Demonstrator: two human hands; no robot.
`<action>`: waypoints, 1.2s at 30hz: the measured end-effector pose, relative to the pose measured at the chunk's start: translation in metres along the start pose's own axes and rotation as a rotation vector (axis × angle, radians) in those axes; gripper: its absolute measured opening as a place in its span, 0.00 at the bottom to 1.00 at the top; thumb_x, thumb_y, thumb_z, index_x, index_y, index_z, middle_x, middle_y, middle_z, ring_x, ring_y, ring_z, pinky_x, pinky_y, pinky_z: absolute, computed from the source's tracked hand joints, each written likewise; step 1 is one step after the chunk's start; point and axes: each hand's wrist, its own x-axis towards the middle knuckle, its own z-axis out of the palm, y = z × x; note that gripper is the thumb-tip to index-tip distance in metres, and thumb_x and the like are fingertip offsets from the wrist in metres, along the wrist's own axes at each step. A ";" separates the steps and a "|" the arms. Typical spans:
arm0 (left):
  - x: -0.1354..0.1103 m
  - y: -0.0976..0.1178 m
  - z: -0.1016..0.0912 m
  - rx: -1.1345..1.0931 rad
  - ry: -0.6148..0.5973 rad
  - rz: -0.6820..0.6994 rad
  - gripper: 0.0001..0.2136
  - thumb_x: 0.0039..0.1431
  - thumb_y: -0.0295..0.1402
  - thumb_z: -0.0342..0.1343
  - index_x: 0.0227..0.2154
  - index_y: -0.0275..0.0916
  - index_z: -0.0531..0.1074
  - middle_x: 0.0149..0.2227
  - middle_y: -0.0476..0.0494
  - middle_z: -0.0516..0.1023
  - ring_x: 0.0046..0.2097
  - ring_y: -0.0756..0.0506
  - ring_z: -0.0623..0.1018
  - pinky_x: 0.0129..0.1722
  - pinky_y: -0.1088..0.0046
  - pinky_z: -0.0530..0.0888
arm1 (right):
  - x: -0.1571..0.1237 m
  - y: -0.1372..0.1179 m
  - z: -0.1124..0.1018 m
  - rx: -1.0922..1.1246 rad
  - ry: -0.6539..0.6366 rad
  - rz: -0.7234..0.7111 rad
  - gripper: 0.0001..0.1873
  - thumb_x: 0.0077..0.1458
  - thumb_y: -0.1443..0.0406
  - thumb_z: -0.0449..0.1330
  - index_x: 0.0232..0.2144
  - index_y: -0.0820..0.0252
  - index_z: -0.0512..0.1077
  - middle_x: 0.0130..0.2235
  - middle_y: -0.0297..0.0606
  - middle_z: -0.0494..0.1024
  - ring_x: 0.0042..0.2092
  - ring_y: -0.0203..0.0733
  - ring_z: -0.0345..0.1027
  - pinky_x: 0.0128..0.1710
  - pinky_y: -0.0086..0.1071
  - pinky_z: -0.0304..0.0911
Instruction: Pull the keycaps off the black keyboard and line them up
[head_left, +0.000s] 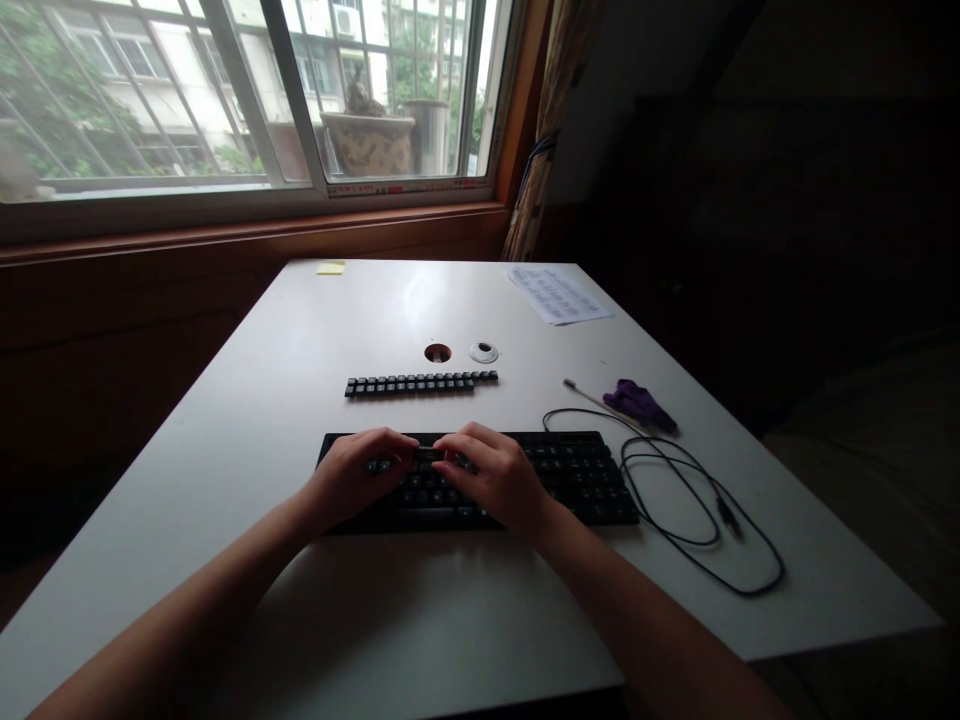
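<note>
A black keyboard lies on the white table in front of me. My left hand and my right hand rest on its upper middle, fingertips meeting. Together they pinch a small dark keycap just above the keys. Beyond the keyboard, two neat rows of removed black keycaps lie on the table. The keys under my palms are hidden.
The keyboard's black cable loops on the right. A purple-handled brush lies behind it, a printed sheet at the far right, a yellow sticky note at the far edge. A cable hole and its white cap sit mid-table.
</note>
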 end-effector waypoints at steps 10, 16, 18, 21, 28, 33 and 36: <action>0.002 -0.012 -0.006 0.128 0.070 -0.095 0.07 0.60 0.26 0.54 0.39 0.39 0.73 0.37 0.44 0.81 0.36 0.47 0.80 0.37 0.73 0.77 | 0.025 0.077 -0.070 -0.319 -0.053 0.237 0.07 0.59 0.63 0.61 0.39 0.56 0.76 0.36 0.36 0.79 0.37 0.41 0.72 0.41 0.34 0.64; 0.002 -0.015 -0.005 0.187 0.021 -0.086 0.08 0.59 0.25 0.53 0.39 0.39 0.74 0.36 0.45 0.80 0.36 0.47 0.79 0.37 0.73 0.76 | 0.028 0.126 -0.069 -0.405 -0.220 0.349 0.08 0.58 0.62 0.61 0.38 0.56 0.78 0.37 0.38 0.81 0.40 0.44 0.73 0.43 0.35 0.64; 0.002 -0.015 -0.004 0.194 0.007 -0.088 0.08 0.58 0.25 0.53 0.39 0.40 0.75 0.36 0.45 0.80 0.36 0.47 0.79 0.36 0.73 0.76 | 0.027 0.132 -0.065 -0.394 -0.211 0.373 0.08 0.58 0.62 0.61 0.39 0.57 0.78 0.39 0.39 0.81 0.41 0.44 0.73 0.44 0.35 0.64; 0.002 -0.017 -0.004 0.203 -0.004 -0.079 0.08 0.58 0.24 0.53 0.38 0.40 0.75 0.36 0.46 0.80 0.36 0.47 0.79 0.36 0.74 0.76 | 0.025 0.134 -0.061 -0.363 -0.190 0.390 0.09 0.58 0.63 0.60 0.41 0.57 0.78 0.41 0.39 0.81 0.43 0.44 0.73 0.45 0.34 0.64; 0.002 -0.016 -0.003 0.201 -0.010 -0.068 0.08 0.59 0.25 0.53 0.38 0.40 0.75 0.35 0.46 0.80 0.36 0.47 0.79 0.36 0.74 0.76 | 0.019 0.128 -0.060 -0.418 -0.147 0.358 0.11 0.58 0.62 0.62 0.44 0.56 0.77 0.41 0.38 0.78 0.40 0.42 0.73 0.44 0.34 0.66; 0.001 -0.018 -0.003 0.209 -0.023 -0.078 0.08 0.59 0.25 0.54 0.38 0.40 0.75 0.36 0.46 0.80 0.36 0.47 0.79 0.37 0.73 0.75 | 0.014 0.113 -0.059 -0.594 -0.076 0.230 0.11 0.61 0.63 0.58 0.44 0.53 0.77 0.45 0.39 0.76 0.38 0.41 0.72 0.40 0.34 0.66; 0.001 -0.018 -0.002 0.216 -0.028 -0.071 0.07 0.60 0.25 0.53 0.37 0.40 0.75 0.36 0.45 0.80 0.37 0.46 0.79 0.37 0.72 0.75 | 0.011 0.105 -0.057 -0.640 -0.126 0.165 0.12 0.61 0.64 0.56 0.45 0.52 0.77 0.47 0.38 0.76 0.39 0.41 0.72 0.39 0.34 0.66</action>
